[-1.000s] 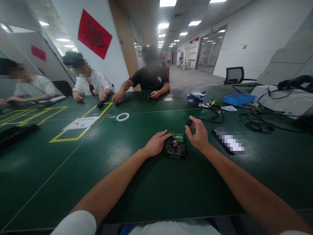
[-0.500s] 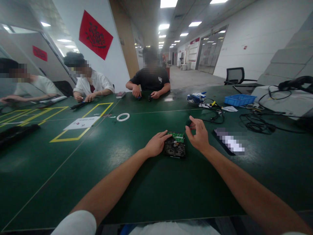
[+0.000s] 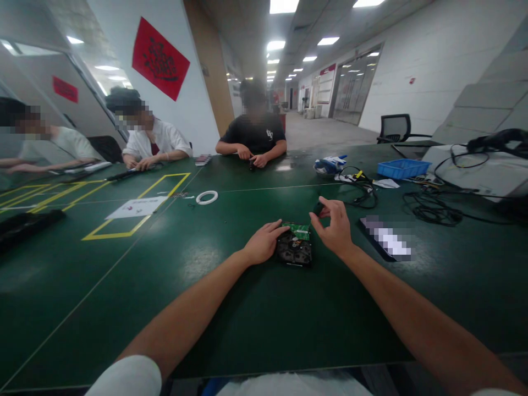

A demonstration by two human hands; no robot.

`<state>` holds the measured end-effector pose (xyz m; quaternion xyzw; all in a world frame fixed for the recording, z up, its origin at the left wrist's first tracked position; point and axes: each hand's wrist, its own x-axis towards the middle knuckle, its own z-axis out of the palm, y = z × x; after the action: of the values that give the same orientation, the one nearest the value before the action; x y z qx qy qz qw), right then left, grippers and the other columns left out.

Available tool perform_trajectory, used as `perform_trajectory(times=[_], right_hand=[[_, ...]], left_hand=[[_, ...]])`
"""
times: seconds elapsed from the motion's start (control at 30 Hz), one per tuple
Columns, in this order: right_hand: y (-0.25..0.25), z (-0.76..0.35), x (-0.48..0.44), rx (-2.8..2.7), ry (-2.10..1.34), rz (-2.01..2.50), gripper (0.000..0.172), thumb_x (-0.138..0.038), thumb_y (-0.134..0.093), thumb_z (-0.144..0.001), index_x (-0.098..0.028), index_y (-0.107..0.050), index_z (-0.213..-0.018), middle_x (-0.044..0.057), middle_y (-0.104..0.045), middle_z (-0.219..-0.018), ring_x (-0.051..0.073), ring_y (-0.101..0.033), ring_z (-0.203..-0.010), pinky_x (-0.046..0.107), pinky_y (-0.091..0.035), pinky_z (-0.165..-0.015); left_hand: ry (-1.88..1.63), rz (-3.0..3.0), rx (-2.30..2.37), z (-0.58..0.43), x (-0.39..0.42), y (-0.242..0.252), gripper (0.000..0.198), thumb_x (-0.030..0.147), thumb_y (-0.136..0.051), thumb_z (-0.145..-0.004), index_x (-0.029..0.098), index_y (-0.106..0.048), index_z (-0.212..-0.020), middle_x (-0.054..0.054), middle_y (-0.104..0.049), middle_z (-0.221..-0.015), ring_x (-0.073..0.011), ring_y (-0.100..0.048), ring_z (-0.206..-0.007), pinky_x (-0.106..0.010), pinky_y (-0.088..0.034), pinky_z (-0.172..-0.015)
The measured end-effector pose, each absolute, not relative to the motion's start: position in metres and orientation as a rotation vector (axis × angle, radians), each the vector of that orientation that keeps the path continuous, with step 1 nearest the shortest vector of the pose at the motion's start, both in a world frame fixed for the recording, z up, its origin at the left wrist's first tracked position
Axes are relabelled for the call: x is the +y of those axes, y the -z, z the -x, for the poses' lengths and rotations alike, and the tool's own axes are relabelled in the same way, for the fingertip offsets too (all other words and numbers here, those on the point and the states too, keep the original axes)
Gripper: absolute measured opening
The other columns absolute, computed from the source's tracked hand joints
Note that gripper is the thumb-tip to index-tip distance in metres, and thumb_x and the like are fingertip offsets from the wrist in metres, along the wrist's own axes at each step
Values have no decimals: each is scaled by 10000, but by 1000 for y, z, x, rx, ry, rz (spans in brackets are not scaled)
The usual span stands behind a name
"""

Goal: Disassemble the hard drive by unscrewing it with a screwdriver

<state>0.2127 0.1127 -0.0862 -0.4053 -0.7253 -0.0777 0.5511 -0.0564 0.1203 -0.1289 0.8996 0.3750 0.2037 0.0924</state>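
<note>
A black hard drive (image 3: pixel 295 250) with a green circuit board on top lies flat on the green table (image 3: pixel 231 308) in front of me. My left hand (image 3: pixel 261 243) rests on the drive's left edge, fingers curled against it. My right hand (image 3: pixel 335 226) hovers just right of the drive, fingertips pinched on a small dark tool handle (image 3: pixel 317 208) held above the board's far right corner.
A phone (image 3: pixel 385 238) lies right of my hand. Cables (image 3: pixel 433 209), a blue tray (image 3: pixel 403 168) and a white box (image 3: pixel 482 170) fill the right side. A white tape ring (image 3: pixel 207 197), a paper sheet (image 3: pixel 138 207) and yellow floor-tape lines sit left. Three people sit across the table.
My hands have barely shifted; the right hand has edged slightly left with the tool. The person in black across the table has drawn both hands together.
</note>
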Motion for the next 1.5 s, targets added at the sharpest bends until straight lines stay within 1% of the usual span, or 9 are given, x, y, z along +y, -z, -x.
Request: perform_trajectory(times=[0.17, 0.33, 0.47, 0.7, 0.83, 0.93, 1.07, 1.23, 1.5], right_hand=[[91, -213, 116, -1704, 145, 959, 510, -239, -595, -918, -228, -442, -1405, 144, -554, -1273, 225, -659, -916, 428, -625, -803], [91, -213, 116, -1683, 150, 982, 497, -288, -633, -907, -233, -467, -1372, 120, -570, -1194, 195, -650, -796, 415, -627, -751], [87, -213, 112, -1694, 126, 973, 471, -315, -637, -911, -236, -493, -1352, 109, -548, -1164, 182, -627, -778, 406, -626, -739], [90, -212, 113, -1680, 94, 967, 455, -316, -577, -946, -229, -440, -1372, 143, -573, -1266, 233, -668, -942, 421, -629, -778], [90, -212, 114, -1666, 129, 1012, 475, -351, -635, -921, -233, -463, -1347, 111, -611, -1163, 197, -667, -785, 418, -622, -761], [87, -213, 113, -1683, 151, 992, 467, -354, -660, -907, -236, -494, -1327, 88, -590, -1088, 184, -644, -744, 408, -619, -743], [85, -214, 112, -1718, 175, 978, 436, -315, -602, -941, -237, -493, -1356, 85, -585, -1044, 214, -637, -844, 436, -610, -801], [89, -212, 115, -1677, 130, 959, 440, -328, -569, -957, -230, -462, -1372, 142, -581, -1257, 244, -655, -974, 436, -624, -792], [87, -215, 114, -1697, 177, 966, 445, -329, -630, -929, -251, -499, -1347, 110, -588, -1145, 211, -652, -841, 426, -631, -757]], left_hand=[[-611, -2667, 1119, 56, 120, 129, 646, 75, -420, -902, 283, -417, -1513, -50, -317, -1621, -260, -360, -1452, -504, -353, -1186], [-588, -2675, 1147, 57, 121, 130, 651, 83, -421, -908, 297, -399, -1523, -44, -311, -1624, -259, -354, -1455, -511, -348, -1188], [-578, -2681, 1148, 57, 121, 130, 639, 96, -415, -923, 299, -389, -1528, -47, -305, -1626, -262, -347, -1459, -515, -336, -1194], [-583, -2669, 1142, 56, 121, 130, 658, 80, -431, -902, 298, -398, -1522, -45, -307, -1625, -262, -355, -1454, -517, -351, -1184], [-599, -2667, 1129, 56, 119, 127, 657, 75, -434, -898, 290, -407, -1518, -47, -310, -1624, -262, -356, -1454, -511, -336, -1195], [-594, -2662, 1130, 56, 119, 127, 659, 66, -427, -896, 288, -409, -1516, -46, -303, -1627, -259, -350, -1458, -504, -341, -1194], [-589, -2675, 1133, 56, 119, 128, 655, 70, -421, -902, 284, -401, -1521, -51, -305, -1626, -255, -350, -1458, -504, -338, -1193], [-595, -2661, 1136, 56, 118, 126, 642, 80, -420, -911, 292, -410, -1516, -45, -315, -1622, -255, -357, -1454, -502, -340, -1193], [-586, -2660, 1150, 56, 119, 127, 655, 82, -420, -909, 304, -394, -1524, -42, -317, -1621, -263, -355, -1453, -526, -351, -1183]])
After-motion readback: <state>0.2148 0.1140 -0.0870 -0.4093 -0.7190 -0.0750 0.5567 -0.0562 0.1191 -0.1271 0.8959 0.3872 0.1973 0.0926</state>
